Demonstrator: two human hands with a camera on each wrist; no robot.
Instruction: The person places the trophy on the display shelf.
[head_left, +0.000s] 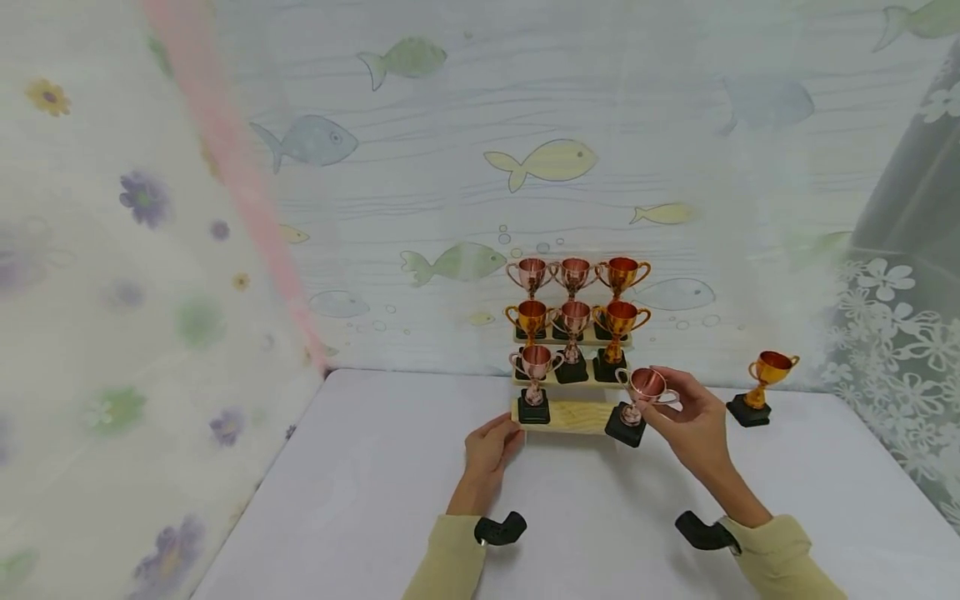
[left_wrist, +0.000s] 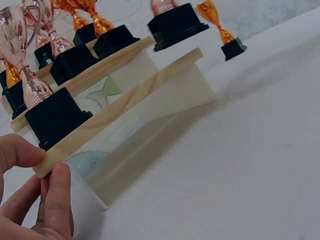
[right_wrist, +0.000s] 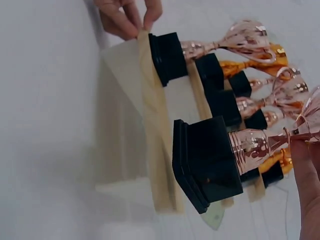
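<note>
A three-step wooden display stand (head_left: pixel 576 417) with clear side panels stands at the back of the table. My left hand (head_left: pixel 487 450) pinches the left end of its lowest step between thumb and fingers. My right hand (head_left: pixel 693 423) holds a rose-gold trophy cup (head_left: pixel 626 425) by its upper part. That trophy is tilted, and its black base hangs over the right end of the lowest step; in the right wrist view the base (right_wrist: pixel 207 162) looks clear of the wood. Another rose-gold trophy (head_left: pixel 534 406) stands upright at that step's left end.
Gold and rose-gold trophies (head_left: pixel 574 317) fill the two upper steps. A lone gold trophy (head_left: pixel 770 367) stands on the white table (head_left: pixel 390 483), right of my right hand. Behind is a fish-patterned curtain (head_left: pixel 420 183); a lace curtain (head_left: pixel 892 333) hangs at the right.
</note>
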